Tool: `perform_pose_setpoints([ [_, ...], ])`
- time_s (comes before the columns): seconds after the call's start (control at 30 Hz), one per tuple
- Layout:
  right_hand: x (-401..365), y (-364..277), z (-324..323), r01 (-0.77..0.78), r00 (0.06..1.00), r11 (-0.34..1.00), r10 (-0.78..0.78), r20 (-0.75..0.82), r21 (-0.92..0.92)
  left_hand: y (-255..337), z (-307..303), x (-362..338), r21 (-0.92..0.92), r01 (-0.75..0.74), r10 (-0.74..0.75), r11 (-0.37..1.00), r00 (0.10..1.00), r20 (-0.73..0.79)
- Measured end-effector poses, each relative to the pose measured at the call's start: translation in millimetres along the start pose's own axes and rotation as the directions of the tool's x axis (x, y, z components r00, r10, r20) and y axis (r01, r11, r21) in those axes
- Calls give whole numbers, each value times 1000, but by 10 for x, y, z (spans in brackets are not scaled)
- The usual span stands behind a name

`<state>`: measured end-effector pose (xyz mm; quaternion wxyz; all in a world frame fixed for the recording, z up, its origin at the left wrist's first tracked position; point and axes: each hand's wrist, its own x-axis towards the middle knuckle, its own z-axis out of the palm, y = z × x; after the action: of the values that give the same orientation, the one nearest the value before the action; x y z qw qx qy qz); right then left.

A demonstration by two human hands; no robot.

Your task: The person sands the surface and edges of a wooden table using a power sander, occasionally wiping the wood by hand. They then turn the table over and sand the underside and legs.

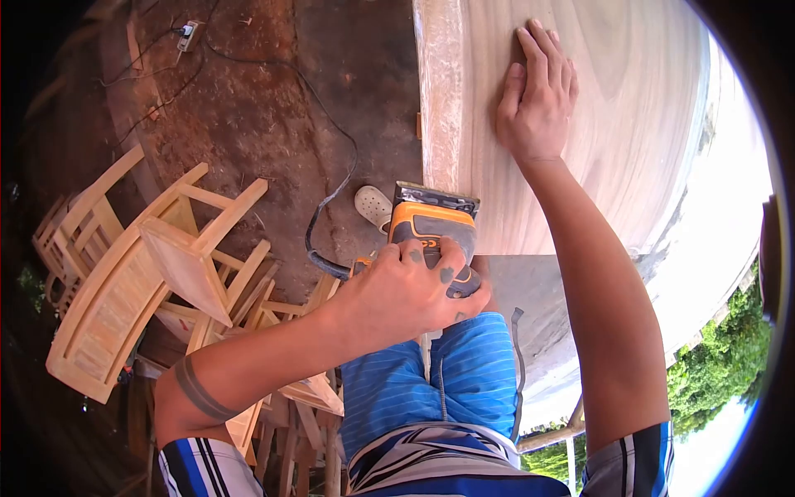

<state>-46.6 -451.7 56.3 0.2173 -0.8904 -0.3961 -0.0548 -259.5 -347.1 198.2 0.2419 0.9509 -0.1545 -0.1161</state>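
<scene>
My left hand [422,286] is wrapped round the body of an orange and black electric sander [435,222]. The sander is tipped up, its flat pad facing away from me, right at the near left corner of a large wooden panel [613,108]. A black cord runs from the sander's left side. My right hand [538,103] lies palm down on the panel's pale grained face, near its left edge, fingers stretched forward and thumb out to the left. Along that left edge the panel has a rough, whitish strip [440,91].
Wooden chairs [116,319] are piled at the left. The black cord [339,132] trails over the brown dirt floor [248,116] toward a socket [189,35] at the upper left. A light clog [373,205] is on my foot beside the sander. Greenery [725,364] shows at the right.
</scene>
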Motion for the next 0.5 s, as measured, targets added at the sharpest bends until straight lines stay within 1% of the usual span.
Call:
perform_pose_setpoints([
  [0.03, 3, -2, 2, -1, 1000, 1000, 1, -3, 13, -2, -15, 4, -18, 9, -9, 1000, 1000, -5],
  [0.13, 2, 0, -6, -8, 1000, 999, 8, -6, 40, -187, -56, 74, -33, 146, -149, 989, 981, -121],
  [0.17, 9, -1, -6, -7, 1000, 999, 7, -7, 49, -292, -91, 108, -118, 233, -251, 965, 951, -179],
  [0.2, 5, -3, -10, -5, 1000, 999, 5, -5, 40, -402, -139, 127, -209, 310, -354, 928, 907, -227],
  [0.27, 2, -4, -7, 3, 1000, 1000, -2, -2, 24, -611, -263, 43, -435, 416, -572, 799, 748, -336],
  [0.3, 10, -1, -4, 5, 1000, 1000, -5, -1, 25, -716, -254, -69, -555, 424, -666, 716, 655, -358],
  [0.33, 8, 0, -4, 4, 1000, 1000, -4, 0, 26, -812, -170, -241, -749, 388, -779, 537, 568, -265],
  [0.37, 4, 0, -9, 1, 1000, 1000, -1, 1, 28, -846, -110, -402, -883, 323, -861, 340, 485, -154],
  [0.4, -1, -3, -9, 0, 1000, 1000, 0, 8, 16, -854, -59, -558, -964, 232, -910, 128, 413, -21],
  [0.43, -1, -9, -4, -3, 1000, 1000, 3, 10, 5, -850, 4, -678, -989, 120, -926, -85, 356, 123],
  [0.5, -3, -14, -6, -15, 1000, 1000, 15, 10, -6, -821, 213, -826, -983, 16, -930, -183, 322, 178],
])
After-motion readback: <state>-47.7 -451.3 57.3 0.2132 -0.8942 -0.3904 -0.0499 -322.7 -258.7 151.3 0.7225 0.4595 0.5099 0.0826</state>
